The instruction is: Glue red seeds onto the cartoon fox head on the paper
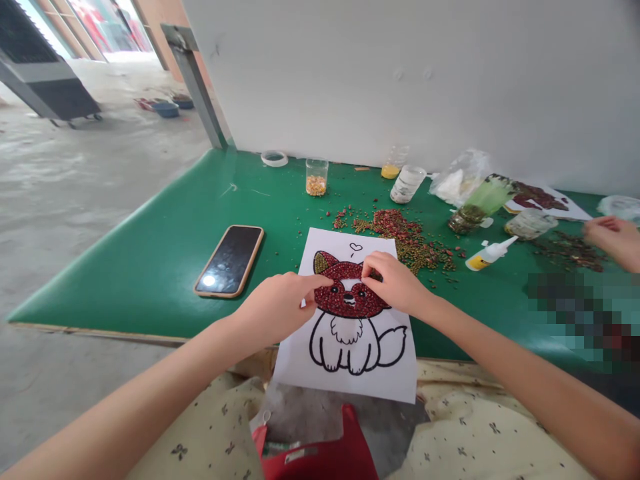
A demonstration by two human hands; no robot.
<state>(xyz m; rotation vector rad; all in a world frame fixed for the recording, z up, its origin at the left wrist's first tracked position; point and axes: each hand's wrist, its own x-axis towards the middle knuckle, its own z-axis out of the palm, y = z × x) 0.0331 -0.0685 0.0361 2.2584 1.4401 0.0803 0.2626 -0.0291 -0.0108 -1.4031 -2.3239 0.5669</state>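
A white paper sheet point(295, 360) with a cartoon fox drawing point(345, 333) lies on the table, its lower part jutting past the front edge. Dark red beans cover most of the fox's face, and green ones fill an ear; the body and tail are bare outline. My left hand point(277, 307) rests at the left of the face, forefinger pointing onto the beans, the other fingers curled in. Over the right side of the forehead, my right hand point(395, 283) has thumb and fingertips pinched together. Whatever sits between them is too small to make out.
Red and green beans point(400, 230) are scattered behind the sheet. A phone point(230, 260) lies left; a glue bottle point(490, 255) lies right. Cups, including one with corn kernels point(317, 179), stand further back. Another person's hand point(615, 237) is at far right. A red bag point(320, 460) sits below.
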